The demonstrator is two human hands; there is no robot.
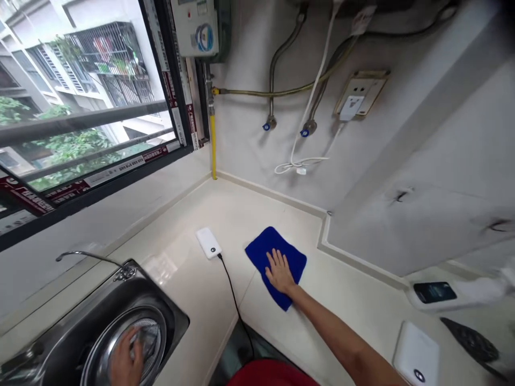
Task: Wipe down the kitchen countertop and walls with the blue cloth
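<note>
though flat, cloth (293, 258) lengthwise aslant

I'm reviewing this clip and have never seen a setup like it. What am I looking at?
There is no machine here: a head-worn camera looks forward and down at one person's bare hands. The right hand lies flat on a blue cloth on the pale counter. The left hand reaches into a round metal bowl in the sink; whether it grips anything is unclear. Also on the counter, a white device has a black cable plugged in.
</note>
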